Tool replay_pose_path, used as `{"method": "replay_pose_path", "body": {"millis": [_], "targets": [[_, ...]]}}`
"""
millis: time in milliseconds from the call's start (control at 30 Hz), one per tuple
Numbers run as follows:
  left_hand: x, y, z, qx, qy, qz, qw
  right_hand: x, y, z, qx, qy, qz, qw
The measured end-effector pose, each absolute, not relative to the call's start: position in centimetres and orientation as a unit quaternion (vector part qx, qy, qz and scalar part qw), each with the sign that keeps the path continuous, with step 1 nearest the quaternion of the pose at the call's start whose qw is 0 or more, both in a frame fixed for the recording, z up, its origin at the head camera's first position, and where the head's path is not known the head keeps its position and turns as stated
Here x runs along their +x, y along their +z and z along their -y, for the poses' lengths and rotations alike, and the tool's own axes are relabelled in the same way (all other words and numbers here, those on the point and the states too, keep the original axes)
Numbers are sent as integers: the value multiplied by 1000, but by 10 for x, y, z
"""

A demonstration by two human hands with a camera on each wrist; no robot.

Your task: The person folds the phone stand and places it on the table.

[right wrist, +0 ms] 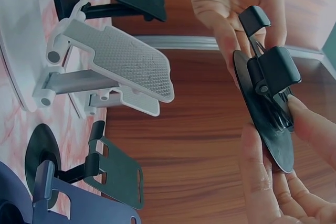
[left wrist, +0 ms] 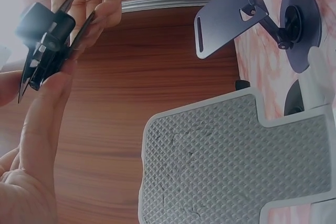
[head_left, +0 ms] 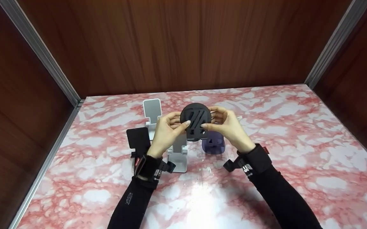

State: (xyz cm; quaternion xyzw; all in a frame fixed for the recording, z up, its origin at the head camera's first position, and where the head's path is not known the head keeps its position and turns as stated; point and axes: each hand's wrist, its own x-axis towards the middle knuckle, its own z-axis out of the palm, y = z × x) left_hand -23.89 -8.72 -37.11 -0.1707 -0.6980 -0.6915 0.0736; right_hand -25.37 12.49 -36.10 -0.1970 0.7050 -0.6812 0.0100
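Note:
Above the table, both hands hold a black folded phone stand (head_left: 196,118) with a round base. My left hand (head_left: 167,131) grips its left edge, thumb on the slotted plate. From the other side my right hand (head_left: 231,125) pinches it, its thumb also on the plate. In the right wrist view the stand (right wrist: 268,111) appears edge-on, its round disc and folded lips visible. Behind and below the hands stand a purple phone stand (head_left: 214,146), a near white phone stand (head_left: 179,163) partly hidden by the left hand, and a far white one (head_left: 152,109).
A black phone stand (head_left: 138,139) is left of the left wrist. Another dark stand (right wrist: 118,169) shows beside the purple one in the right wrist view. The red-and-white marbled table (head_left: 298,127) is bounded by wood-grain panels (head_left: 183,47) with metal corner posts.

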Motion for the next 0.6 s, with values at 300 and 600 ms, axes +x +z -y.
{"method": "replay_pose_path", "body": {"millis": [300,600], "targets": [[-239,-371,86,-162,-720,672,56,-252,-359,-128,-189,-719,-666,58],[-236,-369,88,-177,-687,702,62,-253,-363,-130,-173,-757,-625,78]]}}
